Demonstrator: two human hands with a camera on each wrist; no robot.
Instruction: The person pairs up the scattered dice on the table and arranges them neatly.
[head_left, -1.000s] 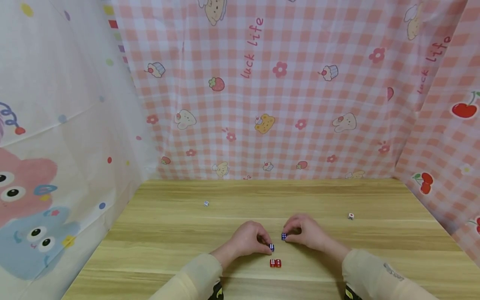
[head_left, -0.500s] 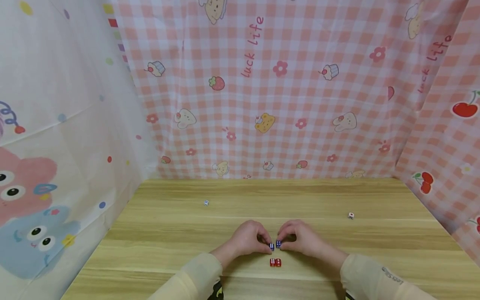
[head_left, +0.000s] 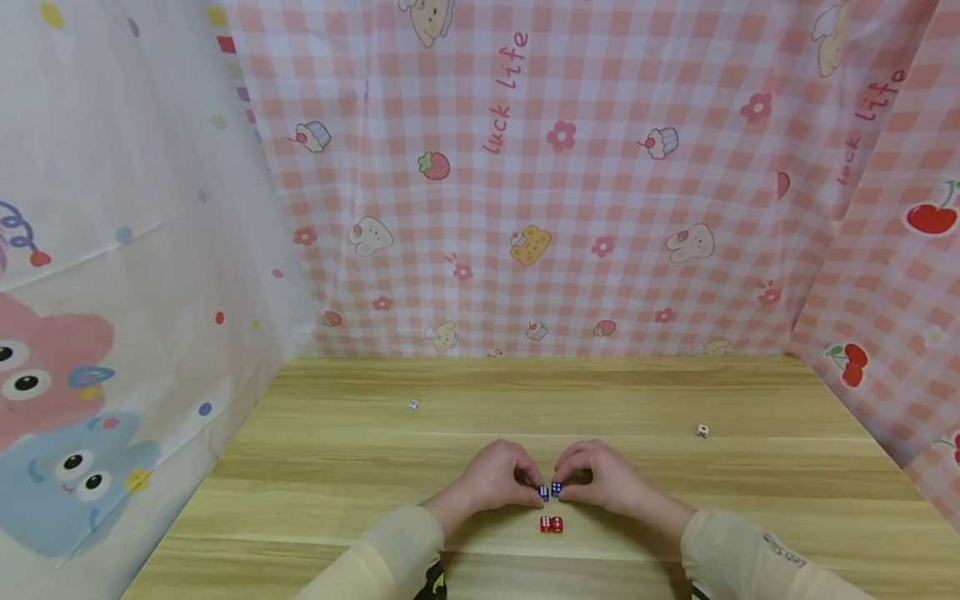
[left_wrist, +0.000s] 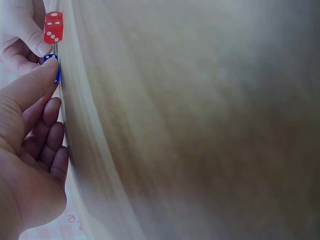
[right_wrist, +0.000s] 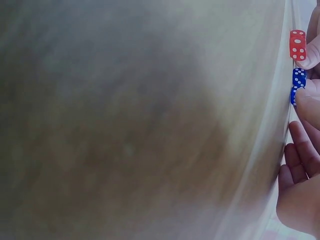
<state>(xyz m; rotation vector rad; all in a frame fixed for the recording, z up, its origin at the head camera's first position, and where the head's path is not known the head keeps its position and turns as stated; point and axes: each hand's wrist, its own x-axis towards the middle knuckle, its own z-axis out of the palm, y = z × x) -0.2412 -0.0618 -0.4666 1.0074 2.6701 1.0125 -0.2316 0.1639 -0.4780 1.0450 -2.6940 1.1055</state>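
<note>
**Two blue dice pinched side by side, one per hand**

Two hands meet at 6 o'clock on the wooden table (head_left: 750,400). Left hand (head_left: 491,479) pinches the left blue die (head_left: 543,492) between thumb and forefinger; the other fingers curl loosely. Right hand (head_left: 603,477) pinches the right blue die (head_left: 557,488) the same way. Both dice rest on the table, touching or nearly so; cannot tell which. The narrow fingertip grips likely serve to line the pair up squarely. Red dice (head_left: 551,524), two of them touching, sit just nearer the person, at 6 o'clock from the blue pair, which lies parallel to them. One white die (head_left: 412,405) lies well apart at 10 o'clock, another white die (head_left: 702,431) at 2 o'clock. Checked cloth (head_left: 600,192) hangs behind.
</note>
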